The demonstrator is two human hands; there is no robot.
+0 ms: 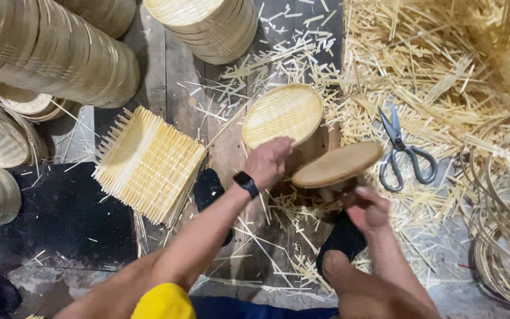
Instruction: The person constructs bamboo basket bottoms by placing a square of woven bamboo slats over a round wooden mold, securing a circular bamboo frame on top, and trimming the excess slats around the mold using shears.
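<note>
Gripping woven tray [283, 113] at its near rim, left fingers [274, 155]; right fingers [366, 207] curled under wooden disc [336, 165].

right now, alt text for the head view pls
A person's left hand grips the rim of a round woven bamboo tray while the right hand holds a round wooden disc from below. Grey metal scissors lie on straw-coloured bamboo offcuts; a stack of square woven mats sits left.
</note>
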